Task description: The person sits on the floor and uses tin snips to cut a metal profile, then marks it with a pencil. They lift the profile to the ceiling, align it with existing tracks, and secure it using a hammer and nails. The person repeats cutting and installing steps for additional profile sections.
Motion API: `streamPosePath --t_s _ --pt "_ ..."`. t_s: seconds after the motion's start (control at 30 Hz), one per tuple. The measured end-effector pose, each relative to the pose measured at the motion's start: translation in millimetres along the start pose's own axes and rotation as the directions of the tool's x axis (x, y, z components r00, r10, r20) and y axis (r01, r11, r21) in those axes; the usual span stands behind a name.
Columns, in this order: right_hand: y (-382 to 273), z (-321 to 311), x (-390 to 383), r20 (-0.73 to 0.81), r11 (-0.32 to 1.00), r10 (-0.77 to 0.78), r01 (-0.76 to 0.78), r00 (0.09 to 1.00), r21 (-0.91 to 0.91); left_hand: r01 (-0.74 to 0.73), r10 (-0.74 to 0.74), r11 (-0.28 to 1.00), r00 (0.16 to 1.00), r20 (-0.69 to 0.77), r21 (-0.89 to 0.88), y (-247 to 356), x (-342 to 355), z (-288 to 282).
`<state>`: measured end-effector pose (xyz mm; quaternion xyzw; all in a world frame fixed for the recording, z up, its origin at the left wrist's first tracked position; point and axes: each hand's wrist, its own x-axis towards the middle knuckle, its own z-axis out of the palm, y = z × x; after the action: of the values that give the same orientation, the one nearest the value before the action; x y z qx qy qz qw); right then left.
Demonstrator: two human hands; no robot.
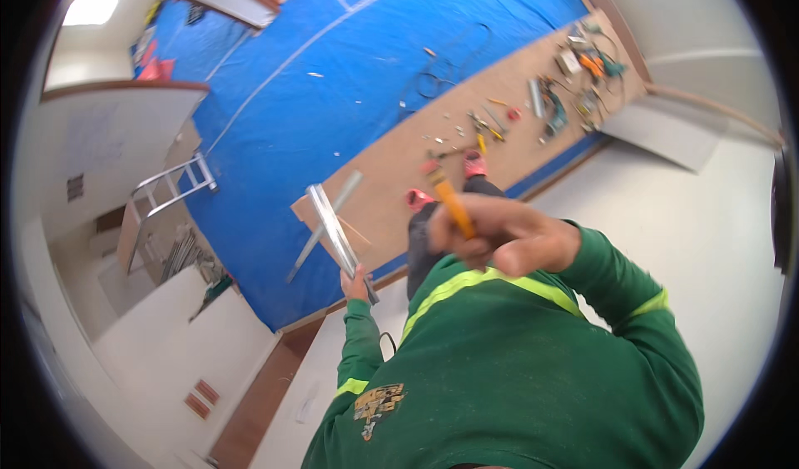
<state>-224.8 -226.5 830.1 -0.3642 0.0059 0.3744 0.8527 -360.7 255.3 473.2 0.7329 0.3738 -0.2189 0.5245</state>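
Left hand (355, 284) was wrapped round the near end of a long silvery metal channel (331, 226), which slanted out over a flat brown floor board (387, 182) and a bright blue floor sheet (275, 153). Right hand (520, 234) was clamped on a slim orange-yellow stick with a reddish end (450, 198), raised before the chest; motion blur, so couldn't tell pencil from tool handle. Hands well apart. A second, duller grey metal strip (308, 248) crossed behind the channel in view; contact between them couldn't be told. Step in hand, as judged: holding the channel with the stick at the ready, its reddish end apart from the metal. Next move seemed to call for a steady left grip, the channel's far end kept under control, and the two hands brought nearer if the stick was meant for the metal. Yellow-handled pliers (488, 129) and a teal power tool (556, 119) lay farther off on the board, neither in hand.
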Motion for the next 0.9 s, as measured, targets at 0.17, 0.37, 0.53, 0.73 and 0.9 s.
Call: streamPosePath --t_s 0.17,0.37,0.53,0.73,0.9 --pt "23 -18 27 -0.294 0.963 -0.241 0.266 0.925 0.049 0.029 0.075 0.962 0.927 0.366 -0.271 119 19 -7" --pt "38 -38 88 -0.383 0.879 -0.219 0.012 0.898 -0.476 -0.062 0.244 0.857 0.923 0.298 -0.512 219 -37 6" --pt "79 -57 147 -0.128 0.659 -0.225 0.054 0.966 -0.750 -0.087 0.414 0.683 0.864 0.287 -0.725 259 -80 65" --pt "70 -29 161 -0.009 0.636 -0.209 0.129 0.978 -0.761 -0.303 0.535 0.623 0.837 0.111 -0.721 292 -138 101" --pt "59 -25 155 0.070 0.498 -0.304 0.221 0.950 -0.839 -0.519 0.607 0.646 0.794 -0.034 -0.559 300 -160 113"
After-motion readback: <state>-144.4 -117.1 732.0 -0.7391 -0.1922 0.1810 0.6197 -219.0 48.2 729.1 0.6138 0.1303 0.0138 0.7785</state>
